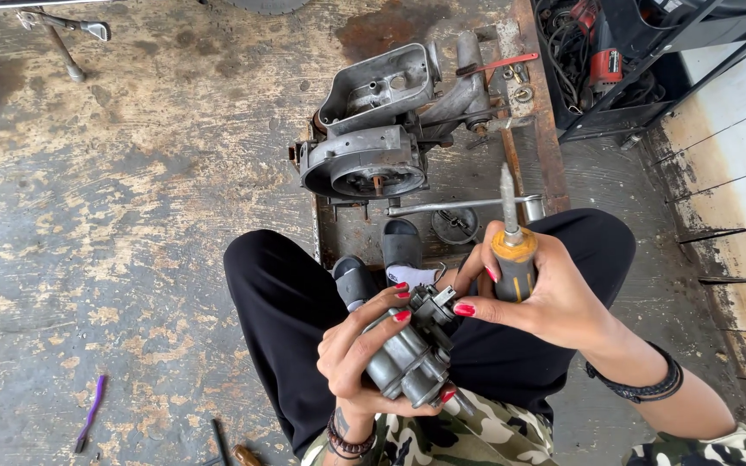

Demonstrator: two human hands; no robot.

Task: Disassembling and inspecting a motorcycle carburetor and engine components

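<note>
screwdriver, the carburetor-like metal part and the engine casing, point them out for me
screwdriver (pixel 514 259): head view, on its yellow and black handle in the right hand.
grey metal part (pixel 407 358): head view, on its rounded body in the left hand.
engine casing (pixel 364 160): head view, on its round front housing.

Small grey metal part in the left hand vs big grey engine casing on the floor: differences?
The small grey metal carburettor-like part is gripped by the left hand over the lap; the big grey engine casing rests on the floor. The part is compact and lumpy; the casing is far larger, with open hollow cavities. Both look like dull, worn cast metal.
</note>
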